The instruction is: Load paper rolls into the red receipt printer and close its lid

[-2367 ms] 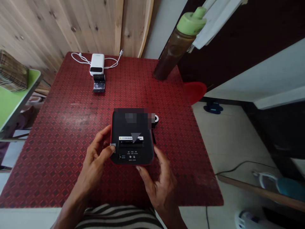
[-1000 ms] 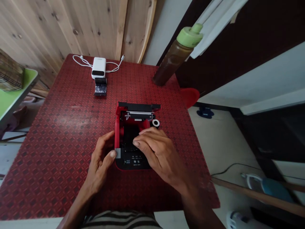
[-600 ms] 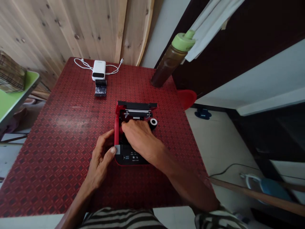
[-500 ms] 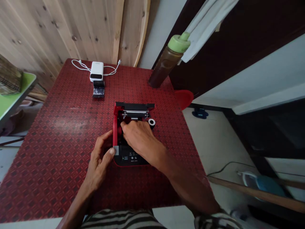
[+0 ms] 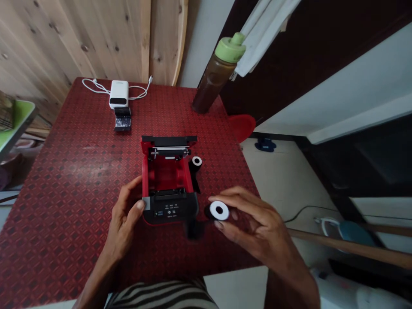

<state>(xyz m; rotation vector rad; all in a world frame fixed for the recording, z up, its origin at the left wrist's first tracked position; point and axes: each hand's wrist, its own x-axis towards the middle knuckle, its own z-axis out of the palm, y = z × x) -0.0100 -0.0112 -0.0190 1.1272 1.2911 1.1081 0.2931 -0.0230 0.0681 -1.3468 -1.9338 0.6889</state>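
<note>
A red and black thermal receipt printer (image 5: 169, 210) sits open on the table, its black lid (image 5: 169, 139) raised at the back. Its red paper compartment (image 5: 165, 175) holds no roll. My left hand (image 5: 124, 214) grips the printer's left side, the thumb on a grey tab (image 5: 146, 203). My right hand (image 5: 252, 223) is shut on a black paper roll (image 5: 219, 210) with a white core, to the right of the printer, and a blurred dark strip (image 5: 193, 228) trails from it. Another small roll (image 5: 195, 164) with a white core stands beside the compartment, with a black tail.
A white power bank (image 5: 118, 94) with a white cable and a small black object (image 5: 122, 119) lie at the far end of the red patterned table (image 5: 64, 193). A brown bottle with a green cap (image 5: 212, 81) stands at the far right corner, near a red plastic object (image 5: 242, 126).
My right hand has come out of the compartment and moved right with a roll in it. The compartment now shows bare red walls. My left hand stays on the printer, and the view has shifted slightly.
</note>
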